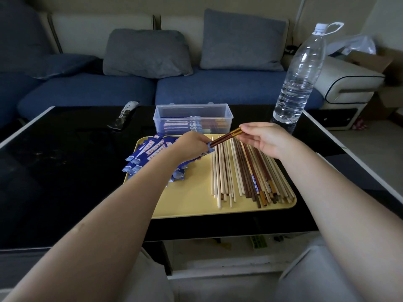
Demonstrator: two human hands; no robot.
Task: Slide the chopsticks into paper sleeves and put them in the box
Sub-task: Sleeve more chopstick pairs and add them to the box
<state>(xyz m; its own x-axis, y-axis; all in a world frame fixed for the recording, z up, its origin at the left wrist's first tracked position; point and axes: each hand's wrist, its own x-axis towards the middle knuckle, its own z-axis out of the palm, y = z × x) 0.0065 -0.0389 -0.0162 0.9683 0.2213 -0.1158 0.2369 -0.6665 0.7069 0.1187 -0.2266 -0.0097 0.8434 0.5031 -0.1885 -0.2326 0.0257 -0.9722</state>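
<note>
My left hand [192, 144] grips a blue paper sleeve [210, 147] above the yellow tray [192, 203]. My right hand [261, 138] pinches the gold-tipped end of a dark red pair of chopsticks [226, 137], whose other end sits inside the sleeve's mouth. A pile of blue sleeves [148, 155] lies on the tray's left part, partly under my left arm. Several loose chopsticks [246, 173], pale and dark, lie side by side on the tray's right part. Behind the tray stands a clear plastic box [193, 117] holding several sleeved pairs.
A tall water bottle [301, 75] stands on the black glass table [65, 171] at the back right, close to my right hand. A dark wrapper [125, 116] lies at the back left. A blue sofa with grey cushions is behind the table.
</note>
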